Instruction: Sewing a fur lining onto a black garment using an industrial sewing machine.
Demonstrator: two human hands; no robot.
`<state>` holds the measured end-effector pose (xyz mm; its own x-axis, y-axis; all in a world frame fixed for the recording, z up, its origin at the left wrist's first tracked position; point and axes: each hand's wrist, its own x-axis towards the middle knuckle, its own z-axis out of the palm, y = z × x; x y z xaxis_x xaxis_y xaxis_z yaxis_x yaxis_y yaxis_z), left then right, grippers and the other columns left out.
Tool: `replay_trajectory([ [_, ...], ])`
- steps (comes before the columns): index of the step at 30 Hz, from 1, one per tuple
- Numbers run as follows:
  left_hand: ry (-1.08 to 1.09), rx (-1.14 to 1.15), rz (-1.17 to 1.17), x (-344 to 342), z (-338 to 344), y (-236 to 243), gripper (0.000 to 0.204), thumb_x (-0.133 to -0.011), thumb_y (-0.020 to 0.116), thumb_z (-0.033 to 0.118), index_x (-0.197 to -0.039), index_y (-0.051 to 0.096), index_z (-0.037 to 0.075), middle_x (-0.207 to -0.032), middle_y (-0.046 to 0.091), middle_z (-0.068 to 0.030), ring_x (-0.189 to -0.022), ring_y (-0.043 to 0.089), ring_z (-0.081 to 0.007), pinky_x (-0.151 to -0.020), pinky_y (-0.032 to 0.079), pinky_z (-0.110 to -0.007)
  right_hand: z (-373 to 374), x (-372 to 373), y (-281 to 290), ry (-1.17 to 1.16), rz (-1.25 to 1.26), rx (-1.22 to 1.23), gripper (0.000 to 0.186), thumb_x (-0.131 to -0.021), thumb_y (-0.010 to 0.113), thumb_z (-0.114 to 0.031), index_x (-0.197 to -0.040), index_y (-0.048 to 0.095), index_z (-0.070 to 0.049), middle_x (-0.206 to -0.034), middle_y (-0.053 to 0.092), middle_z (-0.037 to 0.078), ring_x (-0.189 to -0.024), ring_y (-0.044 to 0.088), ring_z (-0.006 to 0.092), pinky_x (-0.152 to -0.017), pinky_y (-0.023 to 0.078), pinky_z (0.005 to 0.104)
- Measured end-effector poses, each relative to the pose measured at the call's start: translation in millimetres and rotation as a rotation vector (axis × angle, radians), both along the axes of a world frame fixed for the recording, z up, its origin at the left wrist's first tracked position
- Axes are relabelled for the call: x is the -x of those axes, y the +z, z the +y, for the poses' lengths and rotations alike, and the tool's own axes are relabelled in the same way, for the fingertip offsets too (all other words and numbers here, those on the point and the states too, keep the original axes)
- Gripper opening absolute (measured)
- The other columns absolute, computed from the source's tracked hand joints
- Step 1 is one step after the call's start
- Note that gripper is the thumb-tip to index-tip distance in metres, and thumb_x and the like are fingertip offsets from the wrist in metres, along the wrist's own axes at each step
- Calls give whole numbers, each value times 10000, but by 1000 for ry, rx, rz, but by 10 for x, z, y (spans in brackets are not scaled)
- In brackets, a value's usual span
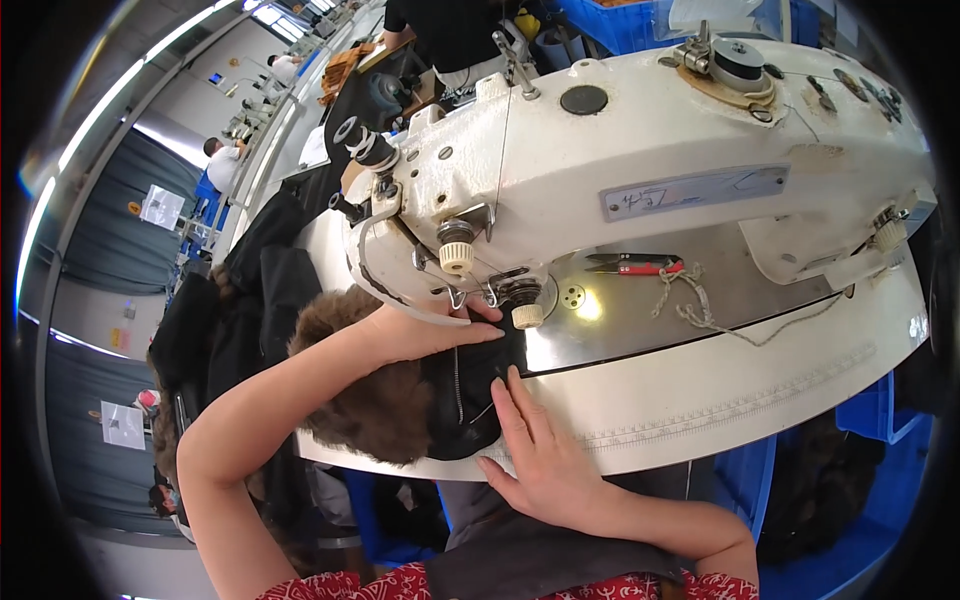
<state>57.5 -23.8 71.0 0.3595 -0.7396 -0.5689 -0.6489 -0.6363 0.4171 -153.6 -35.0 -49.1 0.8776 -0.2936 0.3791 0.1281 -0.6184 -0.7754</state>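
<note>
A black garment piece [470,395] with a metal zipper [458,385] and brown fur trim [365,410] lies under the head of a white sewing machine [560,150]. My left hand [425,332] reaches across the fur to the black cloth beside the needle area. Its thumb and a finger are stretched out on the cloth, while the other fingers are partly hidden by the machine head. Nearer to me, my right hand [545,455] rests with fingers extended, the fingertips touching the cloth's right edge. The needle itself is hidden.
Red-handled thread snips [640,264] and a pale cord [700,310] lie on the machine bed. A ruler strip [720,405] runs along the white table. Dark garments [255,300] are heaped at left, blue bins [860,480] stand below right, and a person [445,40] sits beyond.
</note>
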Motion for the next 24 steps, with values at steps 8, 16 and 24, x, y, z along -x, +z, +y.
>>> replay_trajectory([
  [8, -29, 33, -29, -65, 7, -215, 581, -778, 707, 578, -1004, 661, 44, -898, 667, -48, -817, 613, -152, -764, 491, -306, 33, -23, 16, -36, 12, 69, 797, -850, 649, -277, -1419, 267, 131, -1429, 292, 366, -970, 571, 352, -805, 532, 367],
  [16, 10, 96, 9, -146, -62, -311, 286, -790, 793, 250, -970, 674, 63, -873, 663, -10, -803, 607, -104, -733, 500, -248, 72, -70, -43, -107, -2, 222, 829, -812, 690, -262, -1407, 277, 140, -1438, 283, 370, -935, 581, 333, -825, 509, 365],
  [24, -18, 111, 56, -172, -103, -265, 284, -878, 696, 319, -872, 676, 36, -779, 644, -27, -749, 579, -126, -693, 466, -271, 41, -50, -39, -86, 7, 200, 832, -807, 693, -232, -1414, 263, 139, -1457, 253, 368, -937, 576, 337, -856, 494, 383],
])
